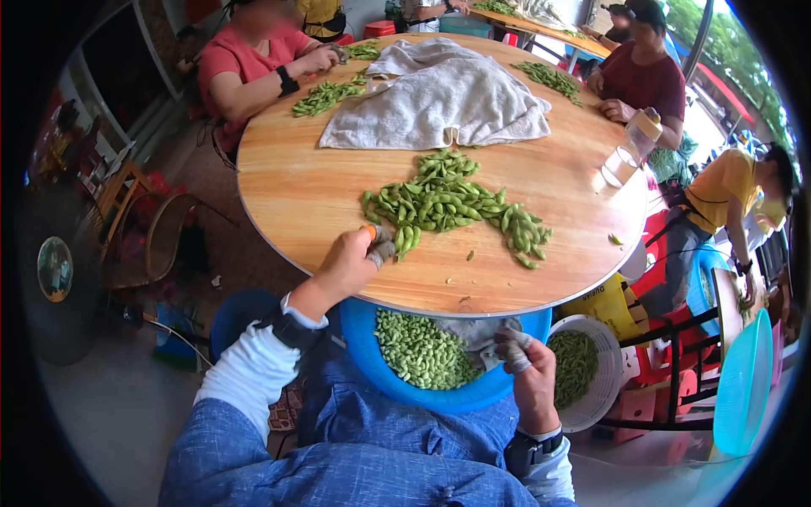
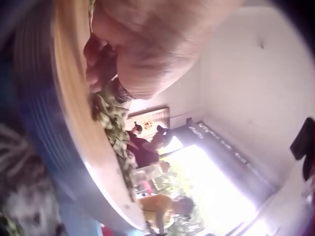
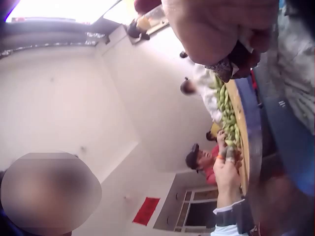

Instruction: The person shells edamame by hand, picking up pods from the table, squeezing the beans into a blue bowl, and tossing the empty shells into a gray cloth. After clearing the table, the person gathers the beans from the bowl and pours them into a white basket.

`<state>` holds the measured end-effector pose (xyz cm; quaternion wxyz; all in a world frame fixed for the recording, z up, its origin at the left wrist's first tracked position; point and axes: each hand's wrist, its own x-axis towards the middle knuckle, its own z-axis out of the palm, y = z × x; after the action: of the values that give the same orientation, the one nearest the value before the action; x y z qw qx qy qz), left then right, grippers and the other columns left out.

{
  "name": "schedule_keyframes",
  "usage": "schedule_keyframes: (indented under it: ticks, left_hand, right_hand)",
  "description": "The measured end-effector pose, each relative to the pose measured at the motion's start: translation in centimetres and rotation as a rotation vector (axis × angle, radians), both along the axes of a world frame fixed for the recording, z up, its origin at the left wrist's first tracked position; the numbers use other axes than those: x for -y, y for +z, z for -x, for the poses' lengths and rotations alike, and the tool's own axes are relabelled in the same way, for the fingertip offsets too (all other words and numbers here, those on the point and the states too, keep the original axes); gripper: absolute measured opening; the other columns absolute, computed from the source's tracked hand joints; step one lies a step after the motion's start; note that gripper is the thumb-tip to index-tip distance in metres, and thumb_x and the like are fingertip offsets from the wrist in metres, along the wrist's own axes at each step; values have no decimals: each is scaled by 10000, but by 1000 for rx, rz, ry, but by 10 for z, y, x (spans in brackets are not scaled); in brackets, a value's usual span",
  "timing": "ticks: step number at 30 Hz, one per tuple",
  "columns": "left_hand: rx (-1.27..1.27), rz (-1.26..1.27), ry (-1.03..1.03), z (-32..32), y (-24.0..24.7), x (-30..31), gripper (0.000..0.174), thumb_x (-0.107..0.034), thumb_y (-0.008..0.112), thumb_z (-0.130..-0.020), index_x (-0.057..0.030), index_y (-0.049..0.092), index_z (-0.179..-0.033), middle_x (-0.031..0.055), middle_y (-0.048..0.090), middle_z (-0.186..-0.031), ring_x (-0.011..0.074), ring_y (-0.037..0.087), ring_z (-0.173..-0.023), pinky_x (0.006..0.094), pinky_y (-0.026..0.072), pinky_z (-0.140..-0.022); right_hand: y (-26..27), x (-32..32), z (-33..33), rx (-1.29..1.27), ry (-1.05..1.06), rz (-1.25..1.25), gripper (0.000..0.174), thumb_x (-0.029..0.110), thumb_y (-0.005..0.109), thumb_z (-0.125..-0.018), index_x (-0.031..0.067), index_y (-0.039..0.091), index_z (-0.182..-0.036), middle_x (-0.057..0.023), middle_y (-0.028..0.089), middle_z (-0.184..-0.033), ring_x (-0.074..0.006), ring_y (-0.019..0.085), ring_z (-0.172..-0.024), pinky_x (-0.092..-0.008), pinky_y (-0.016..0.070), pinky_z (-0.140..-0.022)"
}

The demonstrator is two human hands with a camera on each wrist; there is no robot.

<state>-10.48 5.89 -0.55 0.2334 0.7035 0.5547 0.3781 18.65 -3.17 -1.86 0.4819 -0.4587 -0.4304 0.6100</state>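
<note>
Green bean pods lie heaped on the round wooden table. At the heap's near left edge, the left hand has its wrapped fingers curled against a few pods; an orange band shows on one digit. The left wrist view has this hand low over the tabletop beside the pods. Below the table edge, a blue basin holds shelled beans and a grey cloth. Over its right side is the right hand, fingers curled and partly wrapped; nothing held shows between them.
A white towel covers something mid-table. A capped bottle stands at the right. Two people sit across with smaller pod heaps. A white basket of pods is right of the basin, near red stools.
</note>
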Motion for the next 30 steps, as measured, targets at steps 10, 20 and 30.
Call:
schedule_keyframes:
  ticks: [10,20,30]
  left_hand:
    - [805,871,-434,-60,25,72,207,-242,557,-817,-38,554,-786,4,524,-594,54,460,-496,168,353,-444]
    - [703,891,-479,-62,28,70,245,-284,575,-803,-48,550,-745,-15,515,-583,42,443,-491,166,342,-442]
    - [753,930,-518,-61,13,72,204,-244,560,-815,-66,543,-717,-22,499,-563,41,437,-471,163,330,-421]
  right_hand:
    - [37,-4,37,-180,357,92,167,147,531,-827,9,578,-909,27,578,-801,-32,476,-688,-171,364,-584]
    - [32,-1,38,-190,297,148,137,150,534,-818,38,591,-871,17,592,-745,-29,471,-622,-162,340,-530]
    - [36,1,41,-244,289,75,145,98,552,-799,12,579,-913,-3,592,-817,-58,508,-710,-189,391,-638]
